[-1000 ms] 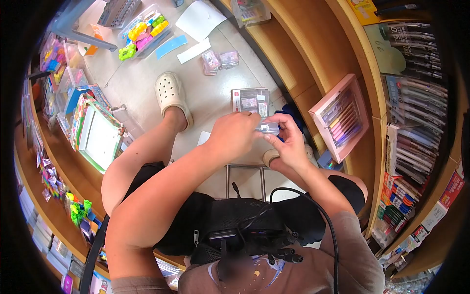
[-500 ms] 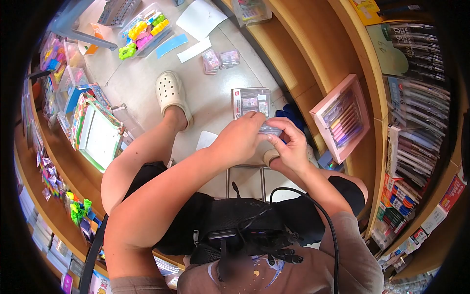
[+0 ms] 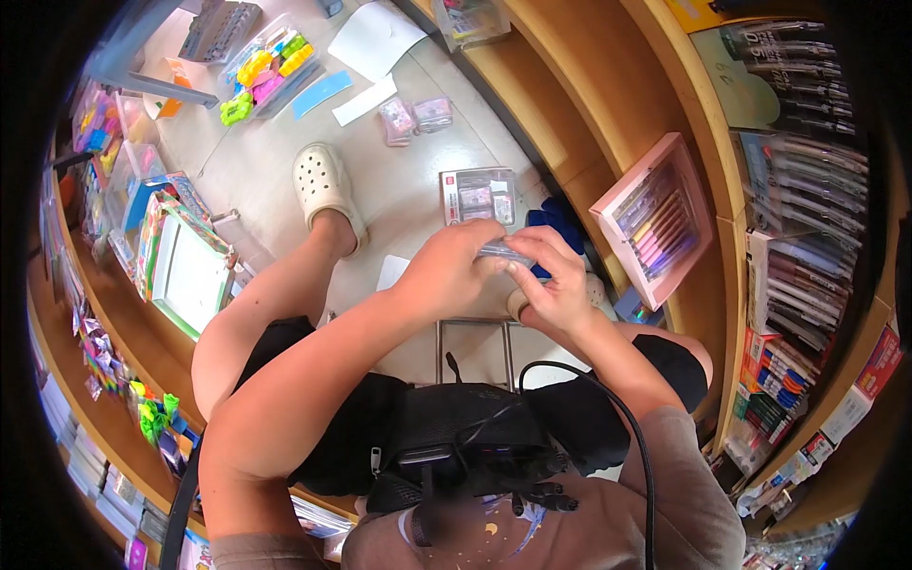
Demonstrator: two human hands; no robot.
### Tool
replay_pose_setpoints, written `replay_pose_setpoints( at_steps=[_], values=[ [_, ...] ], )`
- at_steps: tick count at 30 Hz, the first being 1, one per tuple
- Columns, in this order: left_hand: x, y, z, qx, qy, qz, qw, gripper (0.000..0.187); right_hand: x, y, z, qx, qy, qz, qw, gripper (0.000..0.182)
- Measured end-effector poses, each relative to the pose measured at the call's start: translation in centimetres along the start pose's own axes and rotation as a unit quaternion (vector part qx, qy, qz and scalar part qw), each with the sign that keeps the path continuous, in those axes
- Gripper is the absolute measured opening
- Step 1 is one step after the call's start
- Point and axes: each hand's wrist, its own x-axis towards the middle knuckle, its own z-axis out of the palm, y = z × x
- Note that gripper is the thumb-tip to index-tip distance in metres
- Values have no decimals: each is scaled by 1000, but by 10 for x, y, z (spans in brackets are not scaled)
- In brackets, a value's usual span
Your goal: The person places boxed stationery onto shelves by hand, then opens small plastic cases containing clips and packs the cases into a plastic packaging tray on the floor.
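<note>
My left hand (image 3: 456, 266) and my right hand (image 3: 553, 275) meet in front of me, both closed on a small clear plastic packet (image 3: 502, 251). Its ends are covered by my fingers, and I cannot make out what is inside. Just beyond the hands, a white box with a clear window (image 3: 454, 197) lies on the floor; small pinkish packets (image 3: 477, 201) show in it. Further out, a few similar pink packets (image 3: 432, 115) rest on the floor in two small piles.
Shelves curve along both sides; the right one (image 3: 703, 104) carries many pens (image 3: 807, 247). A pink pen case (image 3: 655, 223) leans there. On the floor are a tub of colourful items (image 3: 275, 66), paper sheets (image 3: 375, 40) and a green-framed board (image 3: 190, 271). My cream clog (image 3: 321, 180) stands left.
The packet in my hands has tilted and shows a narrower side. My hands stay close together on it. The whole view has shifted slightly.
</note>
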Motion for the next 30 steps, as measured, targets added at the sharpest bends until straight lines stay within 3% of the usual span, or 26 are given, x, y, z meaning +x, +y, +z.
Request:
replay_pose_setpoints(
  at_steps=[1,4,16,22,30],
  values=[
    [1,1,0,-6,7,-1,1000,23,1,-1,-1,-7,-4,0,1000,23],
    [4,3,0,-16,18,-3,1000,23,-4,-3,10,158,88,147,973,23],
    [3,6,-1,17,16,31,999,20,-1,4,1,16,43,-26,999,22],
    [2,6,-2,50,10,37,998,21,-4,3,5,49,38,5,998,22],
    [2,-6,3,56,24,-7,998,27,-14,17,15,218,65,170,959,38]
  ],
)
